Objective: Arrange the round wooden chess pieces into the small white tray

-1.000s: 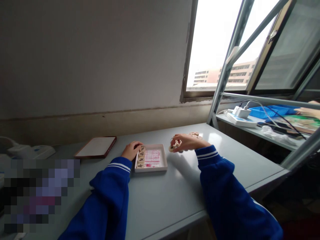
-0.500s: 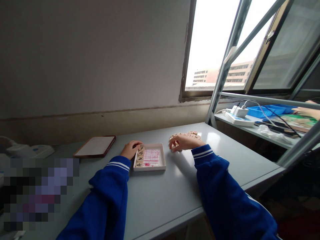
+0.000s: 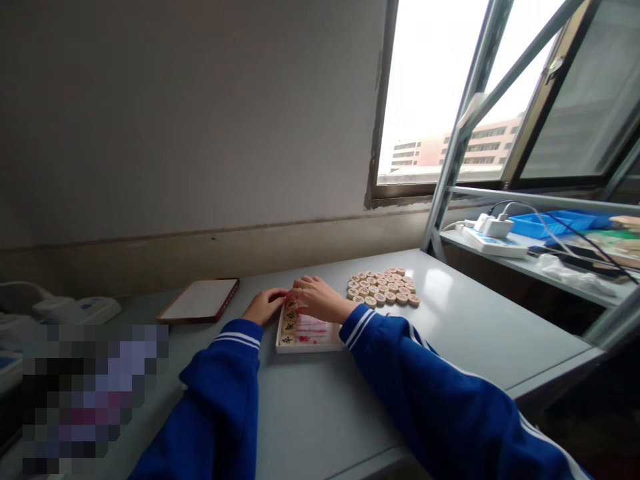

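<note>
We're live at a pale grey table (image 3: 480, 327), and both hands are in tight over a shallow white tray (image 3: 310, 350)! Inside it lies a sheet of pink-lined paper (image 3: 313, 330), with a neat column of round wooden Chinese chess pieces (image 3: 288, 327) running along the tray's left edge, black characters facing up. Our left hand (image 3: 266, 307) comes in from the left, fingers loosely curled, tips right at the far end of that column. Our right hand (image 3: 317, 299) arches across the tray, fingers slightly spread and angled down, close beside the left. Are they pinching a piece? We can't tell from here; the fingers hide it. Just right of the tray, a tight cluster of loose chess pieces (image 3: 383, 288) lies flat on the table. Over to the left sits a white board in a reddish-brown frame (image 3: 199, 300), and a power strip (image 3: 493, 240) rests on a shelf by the window.
</note>
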{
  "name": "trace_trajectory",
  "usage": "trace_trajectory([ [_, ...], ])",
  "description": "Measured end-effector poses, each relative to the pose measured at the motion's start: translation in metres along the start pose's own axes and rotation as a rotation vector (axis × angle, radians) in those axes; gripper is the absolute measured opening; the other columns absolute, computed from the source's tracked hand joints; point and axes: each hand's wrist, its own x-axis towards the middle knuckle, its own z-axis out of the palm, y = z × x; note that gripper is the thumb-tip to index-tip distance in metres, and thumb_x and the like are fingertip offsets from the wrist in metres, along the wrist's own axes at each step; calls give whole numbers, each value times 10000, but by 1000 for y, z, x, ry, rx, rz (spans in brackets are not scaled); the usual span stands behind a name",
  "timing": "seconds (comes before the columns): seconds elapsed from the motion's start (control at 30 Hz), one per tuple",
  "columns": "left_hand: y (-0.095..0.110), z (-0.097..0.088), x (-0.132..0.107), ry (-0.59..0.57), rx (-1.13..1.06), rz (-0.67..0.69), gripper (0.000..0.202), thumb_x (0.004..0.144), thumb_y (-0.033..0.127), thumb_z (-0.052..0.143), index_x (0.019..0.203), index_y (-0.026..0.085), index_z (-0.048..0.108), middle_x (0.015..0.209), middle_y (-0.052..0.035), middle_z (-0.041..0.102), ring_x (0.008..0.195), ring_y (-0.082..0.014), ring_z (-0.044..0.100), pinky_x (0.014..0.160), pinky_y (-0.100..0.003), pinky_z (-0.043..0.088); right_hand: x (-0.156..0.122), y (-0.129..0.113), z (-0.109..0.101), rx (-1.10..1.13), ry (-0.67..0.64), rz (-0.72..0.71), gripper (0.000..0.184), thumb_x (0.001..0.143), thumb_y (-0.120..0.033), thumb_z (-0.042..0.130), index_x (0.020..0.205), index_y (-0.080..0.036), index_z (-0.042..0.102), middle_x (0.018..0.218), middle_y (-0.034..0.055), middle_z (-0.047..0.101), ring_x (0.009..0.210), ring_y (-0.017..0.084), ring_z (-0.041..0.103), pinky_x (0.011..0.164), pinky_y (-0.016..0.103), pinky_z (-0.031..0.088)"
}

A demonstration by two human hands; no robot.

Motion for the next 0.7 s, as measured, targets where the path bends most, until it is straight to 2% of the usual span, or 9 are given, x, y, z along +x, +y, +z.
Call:
trace_trajectory([
  [0.17,3,0,-1,-7,11,-4,319,572,329,517,768,125,663,861,-94,676,864,-245,584,816,-346,434,-1,0,0,16,37,29,258,755,-320,590,980,-195,576,947,50,538,882,177,443,701,281,303],
  [0.3,10,-3,-4,-49,-21,-30,370,561,336,544,826,112,672,887,-94,676,878,-242,582,818,-331,436,-3,16,-11,125,48,94,240,711,-384,626,894,-230,612,913,29,527,898,169,437,740,284,286],
  [0.4,14,-4,-5,-87,-64,-56,397,560,314,544,871,101,670,900,-100,674,873,-239,585,811,-329,439,-12,37,-20,178,52,269,250,708,-416,616,895,-251,612,908,23,519,914,172,432,761,296,290],
  [0.47,16,-5,-6,-90,-76,-79,400,558,309,544,873,97,671,891,-105,675,865,-244,588,804,-334,442,-23,51,-24,137,33,425,264,731,-431,580,922,-250,599,945,33,518,943,187,424,782,322,297],
  [0.57,18,-4,-7,-70,-85,-101,397,544,306,548,857,97,675,893,-109,675,865,-251,590,805,-335,442,-42,67,-26,19,-90,615,254,748,-403,553,918,-218,593,986,73,513,989,228,410,829,392,299],
  [0.63,18,-4,-7,-67,-85,-107,396,538,307,548,851,101,677,897,-107,674,868,-251,590,803,-329,444,-51,73,-27,-11,-163,674,275,731,-395,565,918,-195,589,997,103,509,1003,254,406,846,436,299],
  [0.7,18,-4,-7,-71,-81,-110,403,537,310,545,853,98,676,901,-109,673,869,-250,590,803,-326,445,-54,74,-26,6,-152,685,348,721,-413,568,986,-188,560,1043,118,493,1032,261,397,868,461,299],
])
